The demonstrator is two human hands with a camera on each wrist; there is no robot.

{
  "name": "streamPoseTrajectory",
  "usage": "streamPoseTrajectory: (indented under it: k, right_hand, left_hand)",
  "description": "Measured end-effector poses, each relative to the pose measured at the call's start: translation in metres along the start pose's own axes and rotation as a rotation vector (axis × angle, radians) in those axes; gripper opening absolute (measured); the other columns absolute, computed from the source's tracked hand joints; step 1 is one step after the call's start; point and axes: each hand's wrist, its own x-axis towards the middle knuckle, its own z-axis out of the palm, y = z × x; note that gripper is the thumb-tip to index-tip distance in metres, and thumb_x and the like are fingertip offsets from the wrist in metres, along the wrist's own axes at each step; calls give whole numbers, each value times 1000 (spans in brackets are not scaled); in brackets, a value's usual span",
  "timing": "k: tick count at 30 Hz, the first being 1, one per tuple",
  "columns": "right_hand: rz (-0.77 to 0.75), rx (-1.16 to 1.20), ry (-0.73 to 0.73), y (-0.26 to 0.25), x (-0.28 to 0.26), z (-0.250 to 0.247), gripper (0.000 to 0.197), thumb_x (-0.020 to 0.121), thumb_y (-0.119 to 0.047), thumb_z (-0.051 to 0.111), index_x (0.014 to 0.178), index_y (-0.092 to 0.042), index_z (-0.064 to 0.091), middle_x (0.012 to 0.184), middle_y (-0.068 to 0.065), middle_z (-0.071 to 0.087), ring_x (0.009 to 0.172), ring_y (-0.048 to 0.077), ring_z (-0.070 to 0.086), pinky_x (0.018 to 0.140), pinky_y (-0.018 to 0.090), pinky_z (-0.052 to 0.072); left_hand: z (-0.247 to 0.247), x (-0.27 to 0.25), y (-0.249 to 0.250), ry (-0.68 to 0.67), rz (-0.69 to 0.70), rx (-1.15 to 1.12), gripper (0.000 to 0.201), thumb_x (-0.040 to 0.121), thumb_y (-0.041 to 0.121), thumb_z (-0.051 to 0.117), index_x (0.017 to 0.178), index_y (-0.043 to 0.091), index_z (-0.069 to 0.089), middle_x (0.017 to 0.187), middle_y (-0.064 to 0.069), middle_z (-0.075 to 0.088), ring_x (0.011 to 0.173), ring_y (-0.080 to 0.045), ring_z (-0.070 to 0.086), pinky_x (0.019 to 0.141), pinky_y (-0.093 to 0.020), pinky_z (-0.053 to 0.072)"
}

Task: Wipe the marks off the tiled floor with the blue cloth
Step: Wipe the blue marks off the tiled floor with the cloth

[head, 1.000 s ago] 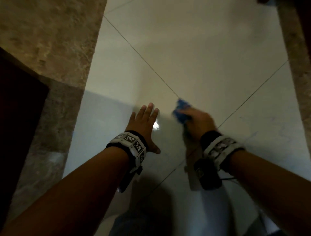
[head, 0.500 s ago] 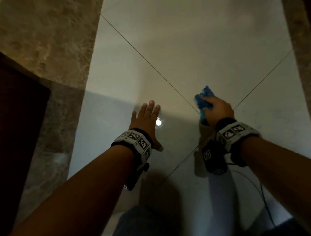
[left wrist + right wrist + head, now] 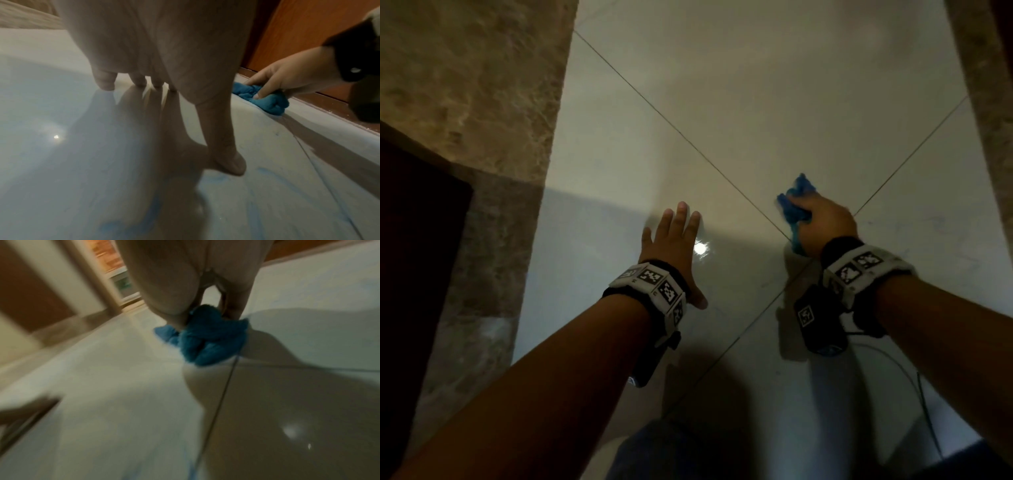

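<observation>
My right hand (image 3: 822, 222) grips a bunched blue cloth (image 3: 794, 205) and presses it on the pale tiled floor (image 3: 739, 102), right where two grout lines cross. The left wrist view has the cloth (image 3: 265, 99) under my right hand's fingers (image 3: 265, 81); the right wrist view has the cloth (image 3: 207, 340) blurred. My left hand (image 3: 674, 246) lies flat on the floor with straight spread fingers, left of the cloth. Faint blue marks (image 3: 218, 177) streak the tile near my left thumb, and faint blue marks (image 3: 185, 464) run along the grout line.
A brown marbled border (image 3: 476, 102) runs along the left, with a dark panel (image 3: 410, 257) beside it. Another brown marbled strip (image 3: 983, 102) runs along the right. A wooden door (image 3: 308, 32) stands behind the cloth. A thin cable (image 3: 924, 387) trails from my right wrist.
My right hand has swept the cloth rightward and away from me, from beside the left hand over to the grout crossing. The left hand stays flat in place.
</observation>
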Motion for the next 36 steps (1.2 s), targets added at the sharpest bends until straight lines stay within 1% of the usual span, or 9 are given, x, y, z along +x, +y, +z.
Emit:
streamPoseTrajectory:
  k: [3,6,12,17,22,25,28,30,36]
  right_hand:
    - [-210,10,-100,-23,-26,24,36,92,-5,53,127,-13,57,136,12,52,125,31,46,103,12,24]
    - [-375,-144,-187,-15,-36,32,38,90,-16,57,124,-32,58,139,0,49,123,29,49,111,33,30]
    - [-57,-166,-82,14,7,-8,49,87,-2,50,132,-22,51,143,4,44,130,28,41,109,36,28]
    - [-257,-325,-188,-41,5,19,41,97,-25,42,138,-28,42,152,0,30,134,22,33,103,32,17]
    - [-476,-262,-318,-44,-40,53,35,91,-24,54,124,-34,58,144,-6,43,122,27,47,110,35,29]
    - [-319,-60,-91,-7,-25,25,33,85,-13,62,116,-21,66,131,9,56,120,28,53,104,16,24]
    - [-35,20,20,17,-11,1,40,88,-3,57,126,-15,59,144,9,43,131,26,41,106,15,19]
    - [9,8,18,9,-9,5,44,90,-2,53,133,-11,51,149,11,34,135,27,35,107,14,15]
    - [-346,-229,-230,-42,-52,63,41,91,-17,54,129,-32,54,148,-5,38,126,29,43,109,34,29]
  left_hand:
    - [-1,2,1,0,-8,1,146,60,57,83,148,19,-26,155,-3,-32,145,-25,-22,118,-51,0]
    - [0,2,1,3,-3,1,146,59,58,83,148,19,-26,155,-3,-32,145,-25,-21,117,-50,-1]
    - [3,2,-4,22,13,11,146,58,63,81,148,21,-26,156,-1,-31,146,-24,-21,118,-49,0]
    - [4,0,-8,46,3,-4,146,57,65,80,148,21,-26,156,-1,-31,146,-23,-20,119,-47,1]
    - [7,0,-10,31,-35,-18,148,58,68,77,146,18,-30,154,-3,-35,145,-25,-23,118,-48,-3]
    - [6,0,-9,30,-25,-32,149,57,66,80,147,18,-28,155,-3,-33,145,-24,-22,117,-47,-4]
    - [7,-1,-9,33,-31,-29,149,56,66,80,147,19,-28,155,-2,-34,145,-24,-23,117,-47,-5]
    - [6,0,-8,27,-37,-26,150,56,65,80,147,19,-29,154,-2,-34,145,-24,-24,117,-48,-4]
    - [4,1,-6,11,-55,-11,150,57,65,80,146,17,-30,153,-4,-36,145,-26,-24,118,-50,-2]
